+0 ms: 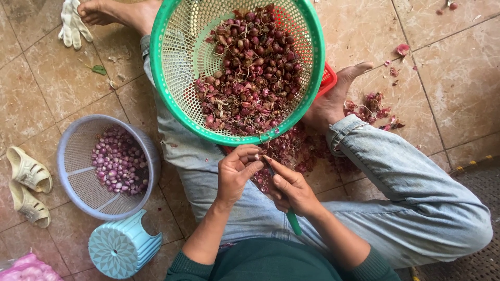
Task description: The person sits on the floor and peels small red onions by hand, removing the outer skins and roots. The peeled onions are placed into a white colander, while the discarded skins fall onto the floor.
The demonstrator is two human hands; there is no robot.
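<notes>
A person in blue jeans [416, 182] sits on the tiled floor [458, 83] with legs spread. Between the knees stands a big green basket [172, 73] heaped with unpeeled red shallots [250, 67], and a red basket [328, 78] peeks from under its rim. To the person's left sits a grey basket [78, 192] holding peeled shallots [119, 167], with a pale blue stool [122, 247] tipped on its side just beside it. Loose red skins [307, 151] lie below the green basket and near the right foot. Two cream sandals [28, 187] and a white glove [73, 23] lie at the floor's edge. The left hand [234, 174] has its grip pinched on a small shallot [257, 156], just under the green rim. The right hand [291, 190] has its grip clamped on a green-handled knife [293, 221], blade touching that shallot.
</notes>
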